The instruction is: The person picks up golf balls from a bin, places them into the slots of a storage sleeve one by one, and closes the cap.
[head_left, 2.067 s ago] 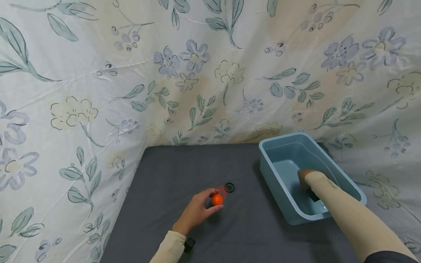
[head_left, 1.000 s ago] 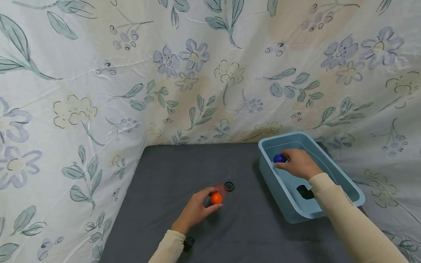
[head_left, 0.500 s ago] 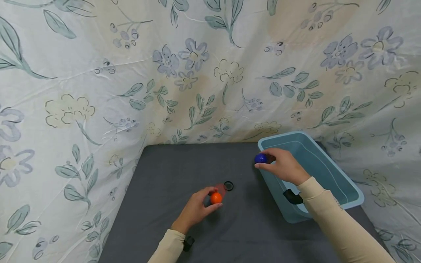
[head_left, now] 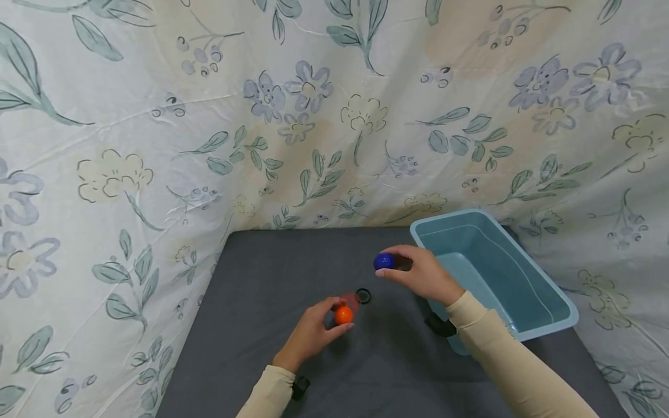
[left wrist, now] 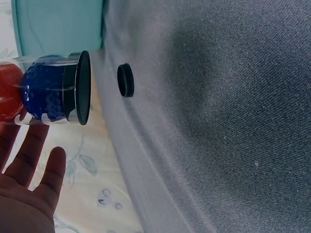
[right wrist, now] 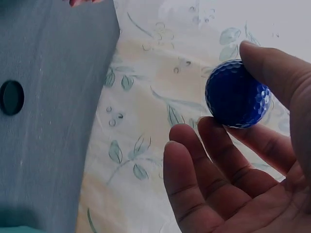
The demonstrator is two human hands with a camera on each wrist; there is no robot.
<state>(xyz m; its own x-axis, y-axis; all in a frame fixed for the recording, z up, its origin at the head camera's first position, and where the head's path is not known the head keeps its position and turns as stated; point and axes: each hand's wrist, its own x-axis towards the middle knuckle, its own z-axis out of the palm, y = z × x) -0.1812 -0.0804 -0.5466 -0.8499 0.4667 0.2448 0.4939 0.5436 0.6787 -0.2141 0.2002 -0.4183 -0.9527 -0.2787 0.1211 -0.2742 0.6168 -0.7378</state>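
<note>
My left hand [head_left: 313, 331] grips a clear cylindrical container [left wrist: 83, 87] with a black end, held above the dark table. Inside it, the left wrist view shows a dark blue dimpled ball [left wrist: 43, 90] beside a red-orange ball [left wrist: 8, 92]; from the head the orange ball [head_left: 344, 315] shows at the top. My right hand [head_left: 425, 276] pinches a blue golf ball [right wrist: 237, 94] between thumb and fingers, in the air up and to the right of the container. A round black cap [head_left: 363, 296] lies on the table just beyond the left hand.
A light blue plastic bin [head_left: 540, 276] stands at the table's right side, partly behind the right forearm. Floral cloth [head_left: 313, 145] hangs behind and beside the dark cloth-covered table [head_left: 282, 261]. Black wrist cameras sit on both wrists.
My right hand has come up out of the bin with the blue golf ball and moved left over the rim, towards the container. The left hand has stayed in place.
</note>
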